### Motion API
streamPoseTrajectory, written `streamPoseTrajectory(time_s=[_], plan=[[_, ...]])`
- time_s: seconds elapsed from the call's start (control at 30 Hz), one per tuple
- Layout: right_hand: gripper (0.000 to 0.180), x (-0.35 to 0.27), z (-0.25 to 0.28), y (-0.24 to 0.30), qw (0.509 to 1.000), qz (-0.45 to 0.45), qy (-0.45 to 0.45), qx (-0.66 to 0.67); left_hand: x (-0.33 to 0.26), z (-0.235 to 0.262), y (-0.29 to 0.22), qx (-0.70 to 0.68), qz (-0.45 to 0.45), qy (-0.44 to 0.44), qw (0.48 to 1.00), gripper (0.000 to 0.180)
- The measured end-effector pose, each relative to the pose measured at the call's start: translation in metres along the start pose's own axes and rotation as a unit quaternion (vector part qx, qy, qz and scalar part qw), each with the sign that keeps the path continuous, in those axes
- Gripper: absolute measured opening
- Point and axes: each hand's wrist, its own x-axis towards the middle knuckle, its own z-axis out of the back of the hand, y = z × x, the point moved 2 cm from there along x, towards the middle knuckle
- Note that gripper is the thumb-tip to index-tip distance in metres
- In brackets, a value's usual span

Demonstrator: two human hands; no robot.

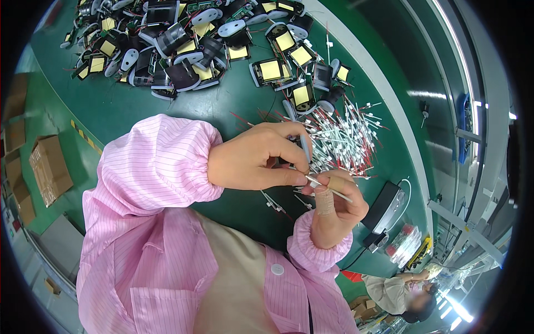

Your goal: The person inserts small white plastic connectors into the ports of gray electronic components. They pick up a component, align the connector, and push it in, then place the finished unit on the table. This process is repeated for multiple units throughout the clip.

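Note:
My left hand [258, 157] is curled around a black assembly with a blue-grey oval end plate [305, 146], mostly hidden by the fingers. Its thumb and forefinger pinch close to one end of a thin white-sleeved wire [340, 196]. That wire lies between the thumb and fingers of my right hand [340, 207], which has tan tape on the thumb and a finger. The fingertips of both hands almost meet. Just beyond them spreads a pile of white-sleeved wires with red leads [342, 136]. A few loose wires [273, 203] lie on the table below my left hand.
Many black assemblies with yellow pads [183, 47] cover the far left of the green table [233, 111]. At right stand a black box with a white cable [384, 207] and a clear bag of parts [404, 245]. Another person [397, 295] sits beyond, lower right. Cardboard boxes [50, 170] stand left.

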Motion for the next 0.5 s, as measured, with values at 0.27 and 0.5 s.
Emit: streamPoseTrajectory(time_s=[0.27, 0.5], plan=[[0.011, 0.000, 0.012, -0.003, 0.995, -0.006, -0.076, 0.069, 0.002, 0.012, -0.008, -0.008, 0.039, 0.005, 0.999, 0.005], [0.019, 0.006, -0.001, -0.004, 0.986, -0.105, 0.031, 0.122, 0.000, 0.006, -0.006, 0.026, -0.054, -0.029, 0.998, 0.008]])
